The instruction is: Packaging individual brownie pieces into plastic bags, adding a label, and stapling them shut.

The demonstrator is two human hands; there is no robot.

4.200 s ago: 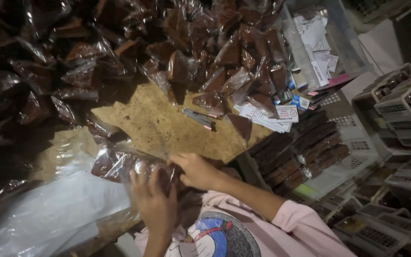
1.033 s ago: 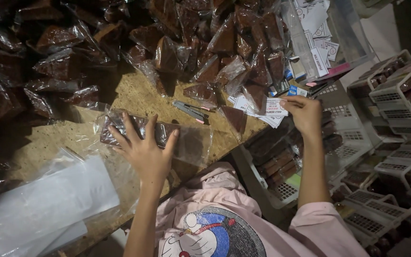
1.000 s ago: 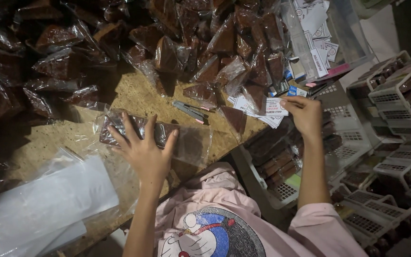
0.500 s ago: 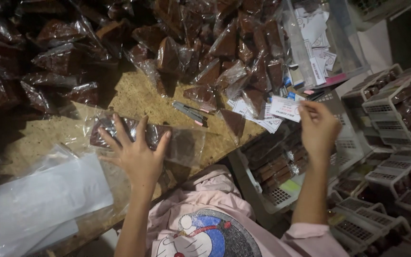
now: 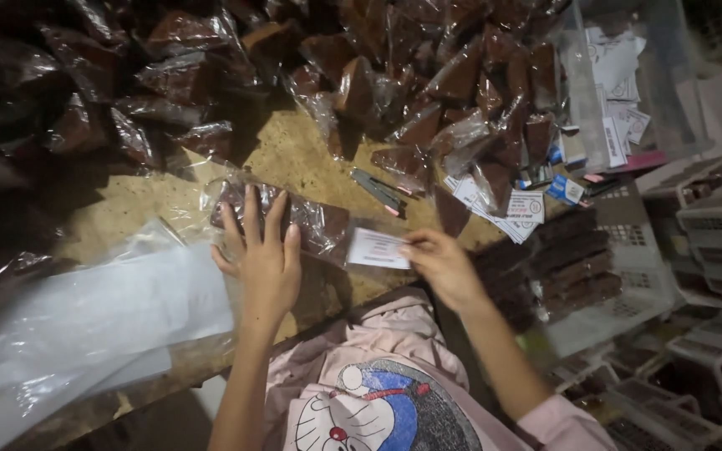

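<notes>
A clear plastic bag of dark brown blocks is pinned crosswise by the flat, splayed left hand — a small white paper label is pinched by the right hand just beside its right-hand mouth.

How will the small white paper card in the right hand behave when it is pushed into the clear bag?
The paper card looks thin and light, so it may bend if pushed hard. The right hand pinches only its edge, yet it stays flat, suggesting some stiffness. The clear bag under the left hand looks crinkly and may catch it.
</notes>
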